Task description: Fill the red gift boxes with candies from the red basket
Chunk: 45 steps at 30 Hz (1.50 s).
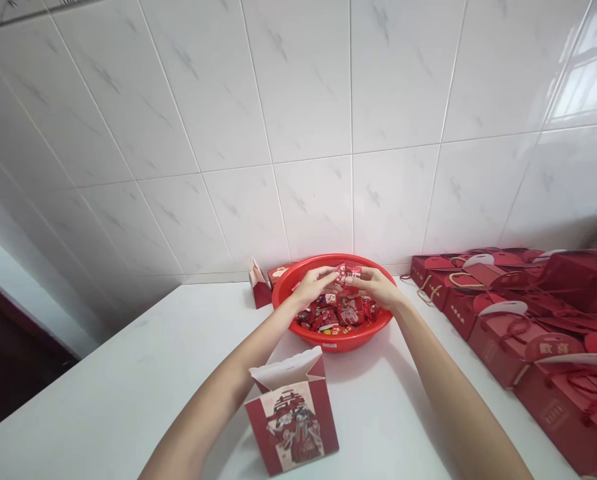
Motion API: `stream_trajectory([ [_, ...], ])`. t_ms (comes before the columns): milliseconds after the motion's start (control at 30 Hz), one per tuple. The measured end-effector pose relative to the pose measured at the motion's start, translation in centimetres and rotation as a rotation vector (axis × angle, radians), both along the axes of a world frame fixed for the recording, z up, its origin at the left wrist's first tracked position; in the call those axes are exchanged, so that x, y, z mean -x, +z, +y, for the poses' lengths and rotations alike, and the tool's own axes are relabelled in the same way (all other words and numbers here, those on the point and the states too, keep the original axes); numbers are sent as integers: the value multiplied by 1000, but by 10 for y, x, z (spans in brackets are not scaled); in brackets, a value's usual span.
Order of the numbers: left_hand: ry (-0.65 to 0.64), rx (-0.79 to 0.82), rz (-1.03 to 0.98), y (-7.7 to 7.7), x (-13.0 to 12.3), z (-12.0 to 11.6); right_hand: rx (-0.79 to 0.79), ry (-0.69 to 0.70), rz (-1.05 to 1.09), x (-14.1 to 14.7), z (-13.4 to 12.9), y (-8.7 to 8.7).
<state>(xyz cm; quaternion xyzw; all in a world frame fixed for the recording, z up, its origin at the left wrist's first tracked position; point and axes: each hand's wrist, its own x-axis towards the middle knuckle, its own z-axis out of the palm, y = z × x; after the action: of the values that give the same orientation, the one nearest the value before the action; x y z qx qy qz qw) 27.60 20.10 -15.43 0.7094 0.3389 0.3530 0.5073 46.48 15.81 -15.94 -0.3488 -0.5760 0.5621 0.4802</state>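
Both my hands are over a red plastic basket [338,345] heaped with wrapped candies [328,319]. Between the fingertips of my left hand [314,285] is a small red candy packet [340,273] with pale marks. My right hand [376,288] pinches a red candy packet [353,272] close beside it; the fingers partly cover both packets. Nearer to me, by my left forearm, a red and white paper box [298,427] stands upright with its top open. Its front carries a printed picture of two figures.
Rows of red gift boxes [498,333] with cord handles line the right side of the white table [143,373]. A small folded carton [260,285] and a red packet [278,272] sit behind the basket's left side. A tiled wall [313,207] rises at the back.
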Motion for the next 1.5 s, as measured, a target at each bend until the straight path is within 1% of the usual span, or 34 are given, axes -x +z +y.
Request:
stream_trajectory([
  [100, 68, -116, 208, -1, 8, 3, -5, -119, 20, 0, 0, 0],
  [167, 63, -165, 380, -3, 17, 6, 4, -203, 35, 1, 0, 0],
  [233, -4, -147, 512, -7, 26, 9, 14, -253, 55, 1, 2, 0],
  [333, -122, -106, 679, -13, 32, 13, 38, -273, 78, 2, 5, -1],
  [500, -210, -101, 780, -16, 26, 13, 98, -240, 67, 3, 4, -1],
  [600, -257, -96, 794, -16, 23, 9, 126, -223, 69, 2, 4, 0],
  [667, -261, -114, 767, -15, 23, 7, 142, -207, 74, 1, 4, 0],
  [733, -224, -164, 691, -13, 25, 7, 154, -194, 82, 0, 4, 0],
  [833, -119, -254, 550, -9, 27, 7, 165, -189, 91, 0, 5, 0],
  [933, -40, -284, 432, -7, 28, 7, 174, -184, 91, 1, 5, 1],
  [1033, -9, -281, 346, -8, 30, 7, 184, -181, 90, 1, 5, 2],
  [1200, 24, -311, 281, -9, 29, 9, 194, -191, 90, 1, 4, 2],
  [1300, 78, -335, 271, -8, 28, 9, 199, -195, 85, 1, 4, 2],
  [1500, 324, -360, 437, -11, 28, 9, 209, -207, 80, 0, 6, 0],
])
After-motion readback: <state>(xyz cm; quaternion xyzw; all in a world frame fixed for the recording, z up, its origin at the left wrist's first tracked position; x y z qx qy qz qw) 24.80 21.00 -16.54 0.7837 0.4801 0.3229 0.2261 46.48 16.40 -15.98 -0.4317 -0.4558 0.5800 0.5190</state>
